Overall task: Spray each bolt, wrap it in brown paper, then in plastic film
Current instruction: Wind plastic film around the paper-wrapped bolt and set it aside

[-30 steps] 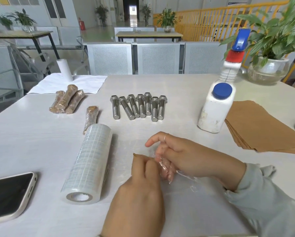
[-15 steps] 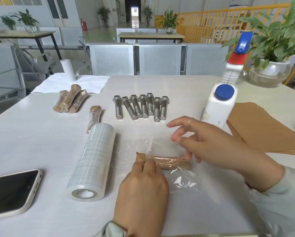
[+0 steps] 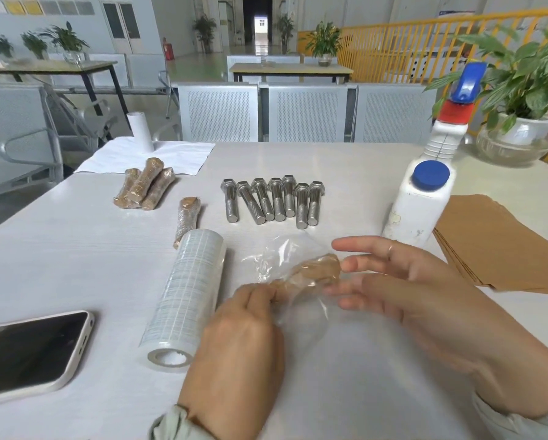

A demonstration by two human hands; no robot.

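Head view, left to right: a dark-screened smartphone in a pale case (image 3: 28, 350) lies at the near left edge of the white table (image 3: 60, 255); three film-wrapped brown bundles (image 3: 144, 185) sit farther back, and a fourth wrapped bundle (image 3: 187, 217) lies just behind the roll of clear plastic film (image 3: 183, 300). The left hand (image 3: 237, 341) pinches the near end of the brown-paper-wrapped bolt (image 3: 311, 273), which sits partly inside a loose sheet of transparent film (image 3: 285, 255). Seven bare steel bolts (image 3: 272, 201) lie in a row beyond. The right hand (image 3: 406, 287), fingers extended and spread, meets the bolt's far end. A white spray bottle with blue cap (image 3: 420, 201) stands beside a stack of brown paper sheets (image 3: 504, 242).
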